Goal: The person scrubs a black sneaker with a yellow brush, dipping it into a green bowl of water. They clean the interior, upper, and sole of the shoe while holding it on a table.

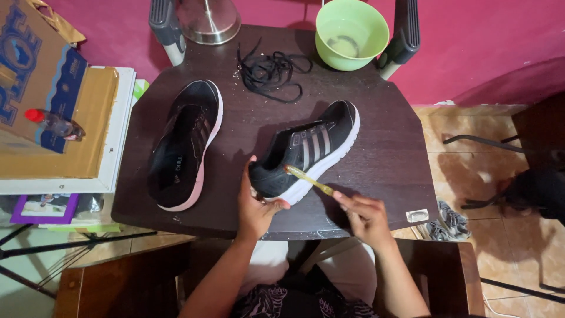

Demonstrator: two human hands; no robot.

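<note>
Toothbrush, a thin yellow plastic one (310,180), is pinched in my right hand (365,213), fingers closed round the handle end, bristle head up against the heel side of the black mesh sneaker with grey stripes and a white sole (306,150). My left hand (256,206) is wrapped round that heel, thumb on the sole edge, holding it steady. From my fingers the shoe runs away up and to the right, toe farthest off, so its long axis is diagonal across the dark wooden table (388,153). Left hand is on it; right only reaches it through the brush. Sole looks pretty clean. Laces are out, its twin (185,144) lies off left.
</note>
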